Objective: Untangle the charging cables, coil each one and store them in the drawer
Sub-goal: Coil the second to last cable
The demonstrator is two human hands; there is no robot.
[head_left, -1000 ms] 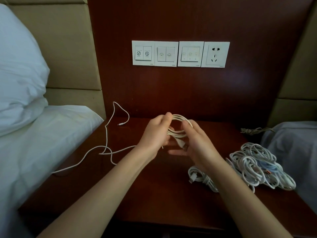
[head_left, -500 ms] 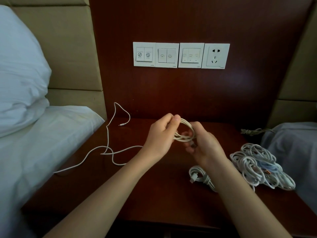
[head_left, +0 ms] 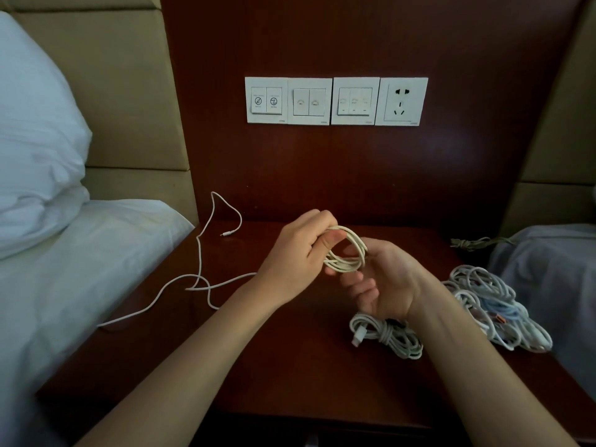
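- Cream-white charging cable [head_left: 346,253], wound into a small round coil of several loops, is held in the air between both hands, above the middle of the dark reddish-brown wooden nightstand [head_left: 290,366].
- The left hand [head_left: 296,250] grips the top and left of the coil, with its fingers curled over the loops and its thumb tucked through the ring.
- The right hand [head_left: 380,282] has its palm turned up and toward the left hand. Its curled fingers cup the coil's lower edge and its thumb lies against the right side.
- A thin loose white cable [head_left: 200,279] wanders over the left part of the nightstand and crosses itself once. Its small plug tip lies near the back wall. One stretch passes behind the left wrist; whether it joins the coil cannot be told.
- A white cable bundle tied round its middle [head_left: 387,337] lies on the nightstand just below the right wrist.
- A tangled heap of white and pale blue cables [head_left: 493,304] sits just beside it, at the right edge.
- A row of white wall switches and a socket [head_left: 335,101] is set in the wood panel behind.
- A white pillow [head_left: 35,156] rests on the bed at the left.
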